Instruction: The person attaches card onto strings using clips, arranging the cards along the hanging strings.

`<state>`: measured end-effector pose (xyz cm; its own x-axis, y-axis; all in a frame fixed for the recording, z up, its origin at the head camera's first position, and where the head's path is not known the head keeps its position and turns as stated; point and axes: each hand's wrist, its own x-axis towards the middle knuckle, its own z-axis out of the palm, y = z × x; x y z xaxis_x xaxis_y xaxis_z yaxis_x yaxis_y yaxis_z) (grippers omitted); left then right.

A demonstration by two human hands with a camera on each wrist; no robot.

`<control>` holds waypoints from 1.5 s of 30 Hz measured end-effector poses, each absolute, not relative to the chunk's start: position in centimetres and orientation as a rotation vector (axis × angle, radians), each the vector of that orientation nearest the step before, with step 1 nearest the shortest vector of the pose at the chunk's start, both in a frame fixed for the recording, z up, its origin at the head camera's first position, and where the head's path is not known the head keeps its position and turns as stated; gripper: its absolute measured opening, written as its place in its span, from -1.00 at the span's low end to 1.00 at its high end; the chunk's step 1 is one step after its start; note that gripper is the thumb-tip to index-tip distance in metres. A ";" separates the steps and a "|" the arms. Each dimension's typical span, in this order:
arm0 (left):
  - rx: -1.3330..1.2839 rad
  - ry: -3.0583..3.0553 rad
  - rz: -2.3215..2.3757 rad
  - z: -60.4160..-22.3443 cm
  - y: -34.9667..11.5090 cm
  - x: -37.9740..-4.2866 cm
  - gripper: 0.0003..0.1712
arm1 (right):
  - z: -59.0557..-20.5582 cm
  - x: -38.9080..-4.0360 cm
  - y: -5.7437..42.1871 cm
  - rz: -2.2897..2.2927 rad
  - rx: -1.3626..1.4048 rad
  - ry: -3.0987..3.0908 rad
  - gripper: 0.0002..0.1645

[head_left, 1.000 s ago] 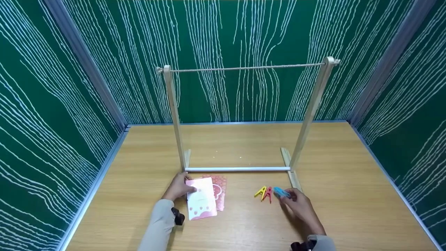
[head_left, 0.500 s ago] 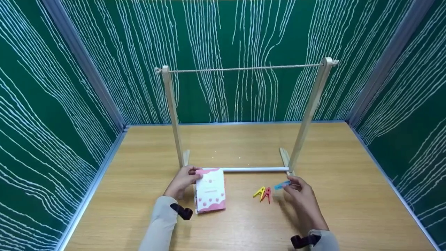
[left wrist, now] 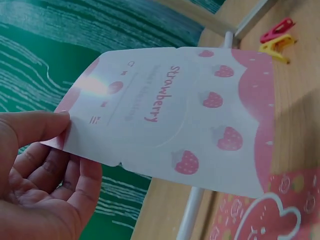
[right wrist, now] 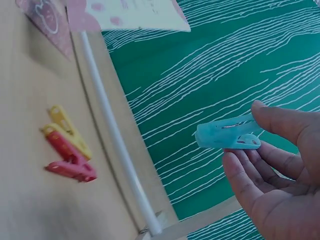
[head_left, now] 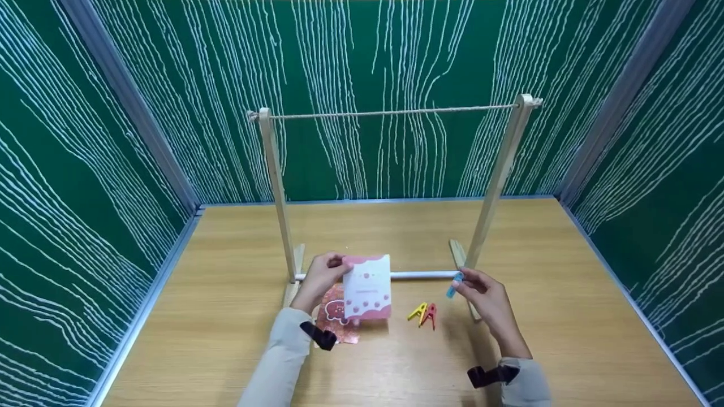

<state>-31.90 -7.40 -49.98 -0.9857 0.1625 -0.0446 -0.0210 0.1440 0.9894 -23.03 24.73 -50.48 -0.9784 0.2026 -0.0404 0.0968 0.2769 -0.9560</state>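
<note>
My left hand pinches a white and pink strawberry card by its upper left corner, thumb on the printed face and fingers behind. The word "strawberry" reads on it in the left wrist view. The card is raised off the table, in front of the white bar of a wooden stand. Below it lies a red patterned card, partly covered. My right hand holds a blue clothespin between thumb and fingers, above the table. A yellow clothespin and a red clothespin lie together on the table between the hands.
The wooden stand has a left post, a right post and a string tied across the top. A white bar joins them low down. Green walls with white lines enclose the table.
My left hand has lifted the strawberry card off the red card and carried it right and forward. My right hand has raised the blue clothespin from beside the others and turned it.
</note>
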 end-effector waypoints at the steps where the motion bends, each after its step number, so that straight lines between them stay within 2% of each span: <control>1: 0.144 2.275 1.966 -49.7 -7.0 -31.9 -0.73 | -50.2 -23.1 24.7 1.817 -0.279 -2.438 -0.33; 11: 0.112 2.328 1.943 -47.4 -4.0 -32.4 -0.75 | -47.2 -24.0 24.9 1.776 -0.159 -2.429 -0.41; 37: 0.340 2.452 2.013 -40.6 1.3 -33.8 -0.76 | -38.3 -25.9 24.8 1.688 0.106 -2.231 -0.45; 45: 0.391 2.461 2.069 -38.3 2.3 -34.1 -0.81 | -36.0 -26.7 24.5 1.626 0.157 -2.170 -0.53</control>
